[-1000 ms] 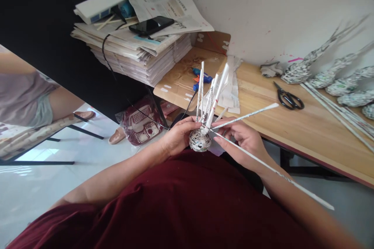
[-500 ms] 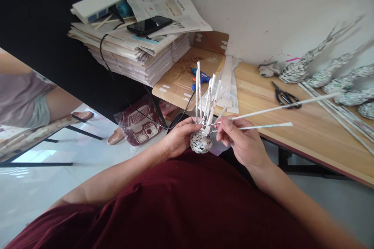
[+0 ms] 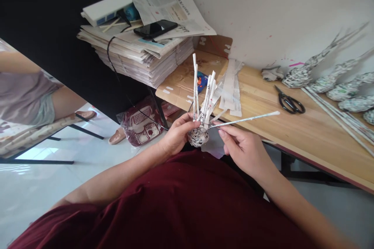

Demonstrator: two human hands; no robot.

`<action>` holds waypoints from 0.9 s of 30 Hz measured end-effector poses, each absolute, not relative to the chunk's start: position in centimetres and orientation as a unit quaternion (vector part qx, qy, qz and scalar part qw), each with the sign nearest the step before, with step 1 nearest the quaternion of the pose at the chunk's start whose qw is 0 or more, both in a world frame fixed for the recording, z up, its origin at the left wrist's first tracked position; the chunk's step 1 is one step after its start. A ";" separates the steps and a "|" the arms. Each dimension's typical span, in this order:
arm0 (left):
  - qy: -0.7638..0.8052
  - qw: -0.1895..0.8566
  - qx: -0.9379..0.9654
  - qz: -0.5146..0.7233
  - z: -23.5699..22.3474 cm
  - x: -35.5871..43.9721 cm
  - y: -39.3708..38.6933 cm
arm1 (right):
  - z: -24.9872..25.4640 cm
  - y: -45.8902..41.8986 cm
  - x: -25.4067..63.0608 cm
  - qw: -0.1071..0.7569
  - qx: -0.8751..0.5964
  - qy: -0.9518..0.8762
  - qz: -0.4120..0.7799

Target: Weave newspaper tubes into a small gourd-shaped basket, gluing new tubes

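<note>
A small round basket woven from rolled newspaper point(image 3: 198, 137) sits in front of my body, with several white paper sticks point(image 3: 208, 97) standing up out of its rim. My left hand point(image 3: 179, 134) is closed around its left side, thumb pressed at the base of the sticks. At the right side my right hand point(image 3: 238, 140) is closed, thumb and forefinger pinched by the base of a paper stick point(image 3: 251, 118) that points out to the right. The exact grip of those fingertips is partly hidden.
Black scissors point(image 3: 289, 100), loose paper sticks point(image 3: 336, 114) and several woven newspaper pieces point(image 3: 298, 76) lie on the wooden table point(image 3: 257, 93). A blue glue gun point(image 3: 201, 81) is behind the sticks. Left stands a newspaper stack point(image 3: 163, 62) with a phone point(image 3: 156, 28). A person's leg point(image 3: 68, 103) shows at left.
The long paper stick that stretched right from my right hand no longer shows; one shorter stick, now tilted upward, remains there. My right hand turned slightly, and the view shifted a little.
</note>
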State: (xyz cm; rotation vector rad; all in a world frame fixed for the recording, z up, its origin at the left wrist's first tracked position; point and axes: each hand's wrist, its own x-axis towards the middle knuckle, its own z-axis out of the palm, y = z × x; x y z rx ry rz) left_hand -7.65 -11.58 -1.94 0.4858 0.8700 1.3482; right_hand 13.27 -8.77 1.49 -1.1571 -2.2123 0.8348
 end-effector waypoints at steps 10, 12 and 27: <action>0.380 0.689 0.255 0.562 -2.2 -7.4 -12.0 | 1.9 -8.1 13.2 0.285 -0.368 -0.850 0.247; 0.380 0.698 0.248 0.553 -2.3 -7.5 -12.1 | 1.8 -8.1 13.0 0.301 -0.372 -0.817 0.320; 0.352 0.666 0.288 0.591 -3.4 -7.0 -12.4 | 1.5 -8.5 11.9 0.230 -0.408 -0.617 0.633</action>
